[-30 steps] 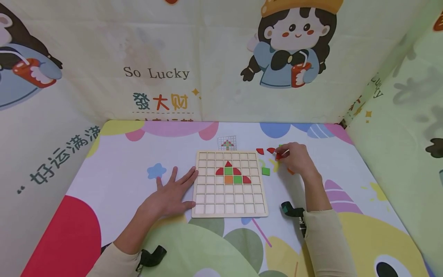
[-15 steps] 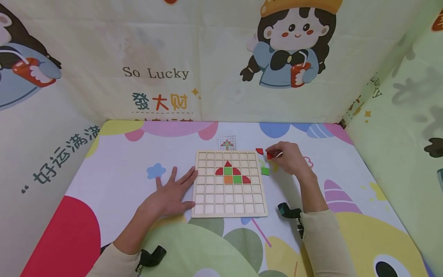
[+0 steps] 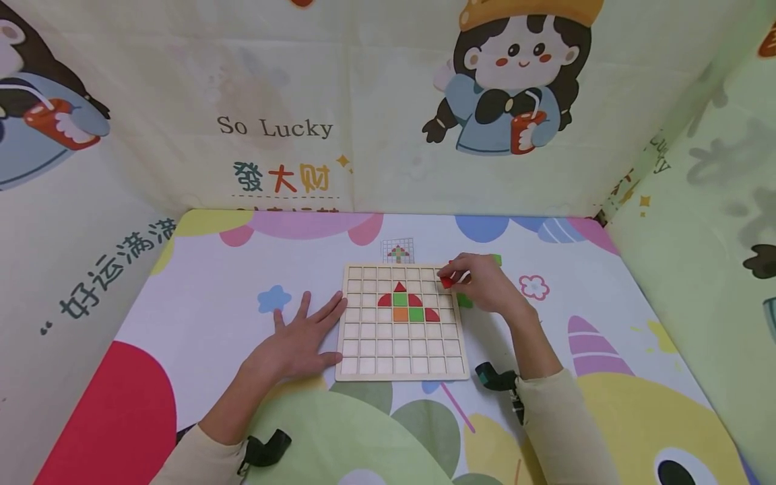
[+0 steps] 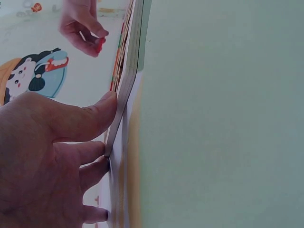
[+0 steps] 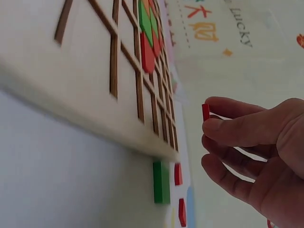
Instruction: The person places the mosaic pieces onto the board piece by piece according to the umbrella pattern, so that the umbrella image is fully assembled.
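Note:
My left hand (image 3: pixel 306 343) lies with its fingers spread along the left side of a wooden grid board (image 3: pixel 368 348). In the left wrist view its thumb and fingertips touch the board's edge. Thumb and forefinger of my right hand (image 3: pixel 488 283) pinch a small red tile (image 5: pixel 205 112), seen edge-on in the right wrist view. That hand hovers over the board's upper right corner. In the grid's middle sit a red triangle (image 3: pixel 399 287), several red quarter-circle tiles (image 3: pixel 432 314), green squares (image 3: pixel 416 314) and an orange square (image 3: pixel 401 314).
Behind the board lies a small printed card (image 3: pixel 397 250) with a gridded coloured pattern. Loose to the right are a green tile (image 5: pixel 161 183) and red tiles (image 5: pixel 178 174), partly hidden by my right hand in the head view. Printed cloth walls (image 3: pixel 388 168) stand around the table.
My right hand has moved left from the loose tiles to the board's upper right corner, carrying the red tile. My left hand has stayed in place.

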A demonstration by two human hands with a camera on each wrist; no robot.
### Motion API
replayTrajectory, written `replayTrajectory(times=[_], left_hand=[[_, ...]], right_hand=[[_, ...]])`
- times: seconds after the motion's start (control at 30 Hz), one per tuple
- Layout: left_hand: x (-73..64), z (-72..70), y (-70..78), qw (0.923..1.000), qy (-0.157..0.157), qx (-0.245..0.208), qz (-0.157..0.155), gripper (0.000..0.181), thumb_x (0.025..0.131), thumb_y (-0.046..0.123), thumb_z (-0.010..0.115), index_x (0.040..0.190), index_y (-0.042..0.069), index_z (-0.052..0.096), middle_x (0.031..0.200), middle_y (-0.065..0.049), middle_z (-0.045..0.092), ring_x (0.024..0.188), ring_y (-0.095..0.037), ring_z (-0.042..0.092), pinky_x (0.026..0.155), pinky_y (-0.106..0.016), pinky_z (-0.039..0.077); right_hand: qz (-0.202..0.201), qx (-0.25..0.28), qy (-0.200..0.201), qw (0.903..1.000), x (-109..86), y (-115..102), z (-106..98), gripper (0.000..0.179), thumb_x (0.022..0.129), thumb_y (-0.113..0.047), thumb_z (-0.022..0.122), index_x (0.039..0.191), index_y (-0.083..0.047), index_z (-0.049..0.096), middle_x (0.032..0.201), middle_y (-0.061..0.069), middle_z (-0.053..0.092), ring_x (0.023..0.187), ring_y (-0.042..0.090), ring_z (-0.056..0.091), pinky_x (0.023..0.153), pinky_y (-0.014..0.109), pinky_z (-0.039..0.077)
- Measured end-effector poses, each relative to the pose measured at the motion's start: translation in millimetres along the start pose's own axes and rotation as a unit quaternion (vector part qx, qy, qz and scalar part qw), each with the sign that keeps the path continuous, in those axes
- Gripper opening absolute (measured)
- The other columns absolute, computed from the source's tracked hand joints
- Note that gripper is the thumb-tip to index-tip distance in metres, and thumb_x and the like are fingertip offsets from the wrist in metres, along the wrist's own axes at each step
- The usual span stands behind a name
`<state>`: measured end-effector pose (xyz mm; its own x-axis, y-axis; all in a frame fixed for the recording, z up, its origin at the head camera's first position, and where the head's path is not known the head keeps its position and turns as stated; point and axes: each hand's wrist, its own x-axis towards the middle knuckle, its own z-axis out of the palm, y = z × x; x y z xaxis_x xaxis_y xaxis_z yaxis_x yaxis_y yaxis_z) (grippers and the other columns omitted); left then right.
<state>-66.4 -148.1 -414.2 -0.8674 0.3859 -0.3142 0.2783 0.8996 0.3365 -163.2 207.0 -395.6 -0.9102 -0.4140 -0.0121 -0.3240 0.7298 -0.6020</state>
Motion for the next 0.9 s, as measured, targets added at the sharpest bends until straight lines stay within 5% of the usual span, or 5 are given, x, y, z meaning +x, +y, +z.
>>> replayTrajectory(times=[0.37,0.67,0.9], left_hand=[[0.1,0.8,0.0,1.0,0.002,-0.001,0.001,0.092,0.095,0.043,0.071,0.168,0.022,0.019,0.177,0.004,0.013,0.158,-0.054,0.004,0.106,-0.091,0.009],[0.4,1.1,-2.0,1.0,0.003,-0.004,0.006,0.091,0.096,0.042,0.07,0.169,0.021,0.019,0.177,0.003,0.013,0.158,-0.054,0.003,0.106,-0.091,0.008],[0.5,-0.5,-2.8,1.0,0.0,0.001,0.003,0.091,0.096,0.043,0.07,0.169,0.022,0.019,0.177,0.004,0.013,0.158,-0.054,0.005,0.106,-0.091,0.01]], right_hand=[[-0.084,0.003,-0.06,0.9946,2.4,-33,13,0.027,0.089,0.003,0.078,0.113,-0.008,0.081,0.103,0.002,0.075,0.096,0.018,0.068,0.082,0.034,0.059],[-0.083,-0.015,-0.122,0.989,14.8,-52,32,0.028,0.091,0.004,0.073,0.113,-0.01,0.082,0.108,0.002,0.073,0.095,0.017,0.067,0.08,0.025,0.059],[-0.118,-0.035,-0.137,0.9829,22.3,-62,45,0.029,0.091,0.006,0.072,0.112,-0.012,0.083,0.101,-0.001,0.075,0.093,0.014,0.066,0.082,0.024,0.058]])
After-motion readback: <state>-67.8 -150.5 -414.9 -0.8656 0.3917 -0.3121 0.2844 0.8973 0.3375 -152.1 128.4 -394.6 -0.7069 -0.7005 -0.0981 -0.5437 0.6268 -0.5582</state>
